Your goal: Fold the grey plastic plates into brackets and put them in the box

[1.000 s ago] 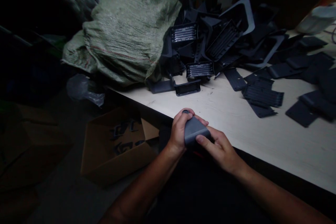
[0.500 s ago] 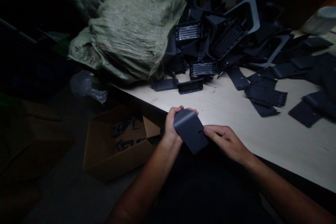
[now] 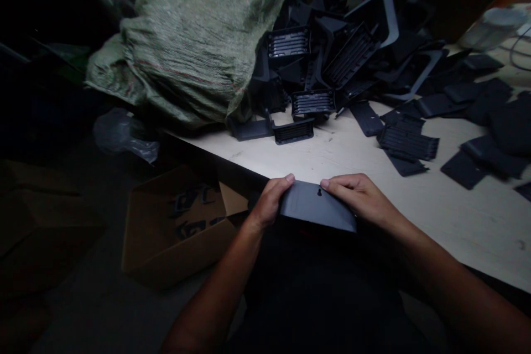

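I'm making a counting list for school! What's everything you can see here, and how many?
table: one, pale, across the view
woven sack: one, grey-green, at the table's left end
vented parts: at least five, dark grey, on the table
flat plates: several, dark grey, table's right side
plastic bag: one, see-through, beside the sack
cardboard box: one, brown, open, below the table
dark pieces: several, dark, in the box
white object: one, white, far right
slotted plate: one, dark grey, between the hands
left hand: one, on the plate's left side
right hand: one, on its right side
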Motion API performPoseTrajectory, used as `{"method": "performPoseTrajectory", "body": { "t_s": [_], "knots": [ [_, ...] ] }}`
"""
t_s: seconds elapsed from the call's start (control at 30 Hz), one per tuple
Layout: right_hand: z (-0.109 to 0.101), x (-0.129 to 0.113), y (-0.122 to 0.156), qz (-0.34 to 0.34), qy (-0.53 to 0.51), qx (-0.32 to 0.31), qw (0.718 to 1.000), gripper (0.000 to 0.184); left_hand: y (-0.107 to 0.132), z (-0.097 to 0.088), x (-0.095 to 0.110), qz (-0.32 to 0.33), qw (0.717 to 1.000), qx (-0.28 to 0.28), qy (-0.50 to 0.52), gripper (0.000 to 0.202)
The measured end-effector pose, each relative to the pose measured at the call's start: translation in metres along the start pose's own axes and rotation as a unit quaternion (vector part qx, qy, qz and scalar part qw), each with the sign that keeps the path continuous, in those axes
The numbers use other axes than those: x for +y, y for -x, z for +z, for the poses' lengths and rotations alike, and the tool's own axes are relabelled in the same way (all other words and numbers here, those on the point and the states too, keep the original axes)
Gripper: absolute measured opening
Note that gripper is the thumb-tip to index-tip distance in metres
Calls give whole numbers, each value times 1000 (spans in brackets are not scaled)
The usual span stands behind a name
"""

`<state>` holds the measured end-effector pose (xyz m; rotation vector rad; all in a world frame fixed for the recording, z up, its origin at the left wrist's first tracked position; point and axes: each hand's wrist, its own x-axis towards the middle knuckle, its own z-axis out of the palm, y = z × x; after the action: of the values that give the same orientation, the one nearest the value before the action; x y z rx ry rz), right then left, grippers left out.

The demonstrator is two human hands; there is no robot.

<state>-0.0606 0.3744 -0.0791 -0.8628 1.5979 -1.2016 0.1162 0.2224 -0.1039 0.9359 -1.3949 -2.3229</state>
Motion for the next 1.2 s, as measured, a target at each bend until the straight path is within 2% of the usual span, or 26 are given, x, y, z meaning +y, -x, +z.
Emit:
{"method": "performPoseTrajectory", "body": {
  "t_s": [0.07, 0.1, 0.13, 0.2, 0.27, 0.33, 0.4, 0.47, 0.53, 0.57, 0.6, 0.67, 0.7, 0.77, 0.83, 0.87, 0.93, 1.03, 1.2],
  "knots": [
    [2, -1, -2, -23, 21, 33, 999, 45, 1, 0, 5, 4, 997, -63, -38, 46],
    [1, -1, -2, -48, 40, 69, 996, 42, 1, 0, 6, 12, 996, -74, -48, 45],
    [-1, -2, -2, -79, 65, 117, 988, 39, 0, -1, 6, 28, 996, -65, -47, 45],
    [-9, -2, -1, -130, 116, 222, 959, 37, 1, -2, 4, 77, 996, -12, -32, 43],
    [-16, 0, 2, -131, 119, 268, 947, 39, 2, -3, 1, 129, 991, 39, -7, 41],
    [-17, 2, 5, -79, 51, 220, 971, 43, 6, -1, -2, 171, 983, 69, 14, 37],
    [-10, 4, 8, -2, -47, 108, 993, 48, 11, 1, -3, 184, 982, 52, 4, 33],
    [3, 5, 11, 51, -149, 22, 987, 49, 14, 1, -3, 161, 986, -15, -46, 30],
    [15, 3, 13, 53, -221, -9, 974, 46, 15, 0, -3, 135, 984, -69, -94, 29],
    [19, 1, 13, 37, -229, -14, 973, 44, 13, -1, -2, 134, 984, -67, -100, 30],
    [23, 0, 15, 14, -211, -22, 977, 42, 11, -2, -1, 138, 985, -47, -87, 33],
    [26, -1, 17, -39, -103, -57, 992, 37, 4, -1, 1, 128, 992, 0, -12, 43],
    [28, 0, 18, -64, -37, -79, 994, 34, 1, 2, 2, 99, 994, -3, 36, 48],
    [31, 3, 19, -100, 54, -108, 988, 33, -3, 10, 5, 14, 990, -65, 125, 56],
    [37, 7, 20, -111, 63, -102, 987, 34, -3, 22, 8, -30, 976, -117, 182, 49],
    [40, 9, 21, -113, 46, -81, 989, 36, -2, 29, 8, -21, 973, -117, 198, 41],
    [48, 13, 25, -126, 3, -21, 992, 39, 3, 42, 8, 32, 974, -79, 209, 25],
    [60, 15, 31, -159, -46, 55, 985, 41, 13, 55, 6, 101, 976, -25, 193, 19],
    [70, 8, 33, -171, -52, 73, 981, 44, 19, 58, 8, 112, 979, 4, 170, 22]
  ]
}}
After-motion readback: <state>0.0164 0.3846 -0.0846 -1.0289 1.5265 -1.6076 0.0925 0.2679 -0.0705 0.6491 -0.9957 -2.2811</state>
